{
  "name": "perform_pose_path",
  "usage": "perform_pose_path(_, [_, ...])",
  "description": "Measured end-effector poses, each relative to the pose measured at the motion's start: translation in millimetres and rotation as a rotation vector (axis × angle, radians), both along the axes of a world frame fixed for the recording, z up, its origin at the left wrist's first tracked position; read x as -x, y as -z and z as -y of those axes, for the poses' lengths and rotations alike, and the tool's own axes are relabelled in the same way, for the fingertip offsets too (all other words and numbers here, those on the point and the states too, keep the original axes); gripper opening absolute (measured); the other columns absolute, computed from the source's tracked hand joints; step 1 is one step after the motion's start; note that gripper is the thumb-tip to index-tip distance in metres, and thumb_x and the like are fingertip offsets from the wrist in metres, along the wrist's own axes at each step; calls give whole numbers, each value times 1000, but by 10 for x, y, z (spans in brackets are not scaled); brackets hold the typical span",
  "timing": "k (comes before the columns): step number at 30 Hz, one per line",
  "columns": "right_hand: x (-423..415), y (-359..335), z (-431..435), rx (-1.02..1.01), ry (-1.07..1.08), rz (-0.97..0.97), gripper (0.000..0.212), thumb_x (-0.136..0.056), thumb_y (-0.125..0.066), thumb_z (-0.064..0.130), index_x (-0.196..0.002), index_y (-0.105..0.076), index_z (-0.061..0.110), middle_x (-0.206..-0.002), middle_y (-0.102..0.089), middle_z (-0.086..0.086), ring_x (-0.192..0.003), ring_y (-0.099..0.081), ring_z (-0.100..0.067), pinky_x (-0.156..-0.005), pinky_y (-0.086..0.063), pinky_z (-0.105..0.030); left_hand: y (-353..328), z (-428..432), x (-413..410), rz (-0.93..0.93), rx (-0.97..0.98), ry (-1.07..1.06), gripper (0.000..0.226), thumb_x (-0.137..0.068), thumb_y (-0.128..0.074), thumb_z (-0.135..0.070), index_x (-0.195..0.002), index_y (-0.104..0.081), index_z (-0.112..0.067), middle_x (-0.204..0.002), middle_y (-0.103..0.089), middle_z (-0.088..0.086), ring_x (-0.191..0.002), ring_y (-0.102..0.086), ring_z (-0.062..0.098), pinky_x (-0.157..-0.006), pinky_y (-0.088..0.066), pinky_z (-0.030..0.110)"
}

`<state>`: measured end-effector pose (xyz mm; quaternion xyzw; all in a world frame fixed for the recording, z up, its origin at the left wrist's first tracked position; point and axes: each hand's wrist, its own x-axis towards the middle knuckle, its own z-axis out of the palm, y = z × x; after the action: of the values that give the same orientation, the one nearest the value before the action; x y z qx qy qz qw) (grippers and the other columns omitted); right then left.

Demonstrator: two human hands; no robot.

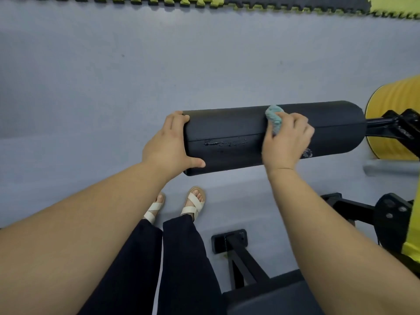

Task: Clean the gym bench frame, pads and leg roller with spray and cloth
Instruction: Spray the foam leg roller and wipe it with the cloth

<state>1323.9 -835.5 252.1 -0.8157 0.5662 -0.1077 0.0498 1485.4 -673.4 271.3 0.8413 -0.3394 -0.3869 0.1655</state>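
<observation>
Left hand [169,144] cups the free end of the black leg roller [261,137], fingers spread, while the right hand [287,139] pinches the teal cloth [274,119] against its top, foam likely soft, prone to spinning.

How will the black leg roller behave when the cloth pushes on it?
The leg roller likely spins: a cylinder on a black bar, and the left hand clasps its free end, perhaps steadying it. Wet streaks may make it slick under the cloth.
</observation>
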Motion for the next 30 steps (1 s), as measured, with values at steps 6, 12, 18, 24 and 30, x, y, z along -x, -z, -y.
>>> perform_pose_path(6, [-793,-28,-923,-17,-430,94,36,-84,-46,44,-85,-70,17,-93,-62,-10,-77,-52,-30,-64,-34,-34,52,1,34,5,32,-59,82,-67,-77,-34,-134,-31,-21,-146,-24,-11,-112,-53,16,-70,-43,31])
perform_pose_path(12, [-60,55,-87,127,-582,53,14,-76,-61,16,-87,-70,13,-93,-63,-18,-68,-54,-36,-58,-48,-38,77,-80,126,67,28,-2,103,-59,-84,-42,-141,-25,-20,-152,-11,-12,-122,-45,20,-83,-47,37])
perform_pose_path(18, [241,57,224,21,74,88,30,-90,-46,27,-99,-67,7,-107,-58,-18,-85,-49,-38,-73,-32,-31,12,-41,122,84,82,-6,88,-71,-73,-49,-138,-30,-14,-151,-16,-8,-132,-33,19,-95,-42,37])
perform_pose_path(24, [-731,-12,-685,9,-371,65,25,-80,-46,28,-77,-67,15,-82,-60,-12,-64,-51,-30,-57,-35,-32,-1,67,82,44,115,-113,68,-70,-76,-30,-126,-40,-14,-136,-37,-2,-114,-49,22,-79,-44,35])
perform_pose_path(30, [-315,-12,-178,10,-727,61,17,-80,-56,22,-83,-71,15,-85,-63,-14,-67,-54,-33,-56,-43,-36,20,36,52,77,88,-51,95,-65,-81,-40,-142,-29,-22,-143,-30,-6,-125,-42,18,-91,-44,36])
